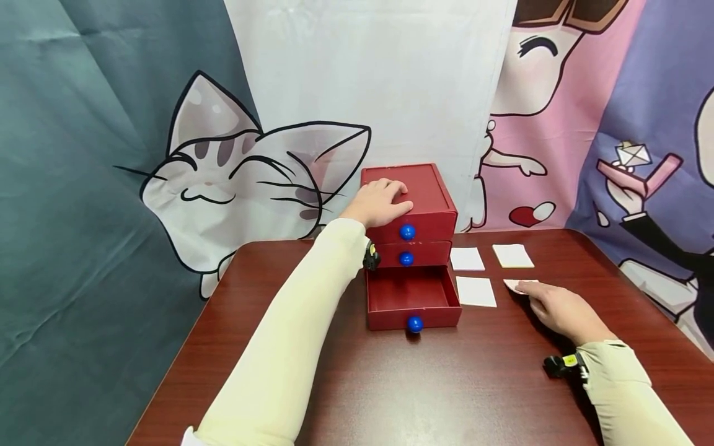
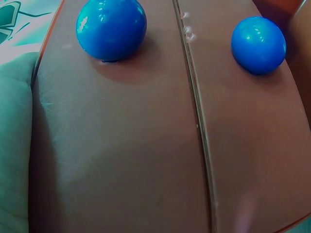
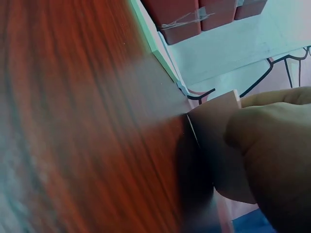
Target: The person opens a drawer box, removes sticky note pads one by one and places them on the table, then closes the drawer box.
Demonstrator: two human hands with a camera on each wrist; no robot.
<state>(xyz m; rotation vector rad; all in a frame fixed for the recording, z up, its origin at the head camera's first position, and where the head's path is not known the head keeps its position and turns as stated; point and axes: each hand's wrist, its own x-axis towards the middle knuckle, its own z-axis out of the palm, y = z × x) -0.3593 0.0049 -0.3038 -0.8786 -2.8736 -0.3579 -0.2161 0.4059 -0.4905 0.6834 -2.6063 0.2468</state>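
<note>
My left hand (image 1: 379, 203) rests on the top left of a small red drawer box (image 1: 426, 189). Its lowest drawer (image 1: 385, 319) is pulled out and nothing shows inside it; the upper two are closed. Two blue knobs (image 2: 112, 31) fill the top of the left wrist view. Over the right side of the table, my right hand (image 1: 563, 313) pinches a small pale paper square (image 3: 214, 141) between thumb and fingers. The paper bends slightly in the grip, and the hand hides much of it in the head view.
Three white paper squares lie right of the box: one at the back (image 1: 467, 259), one farther right (image 1: 513, 256) and one in front (image 1: 476, 292). All stand on a brown wooden table (image 1: 446, 390). A cartoon-printed curtain (image 1: 368, 74) hangs right behind it.
</note>
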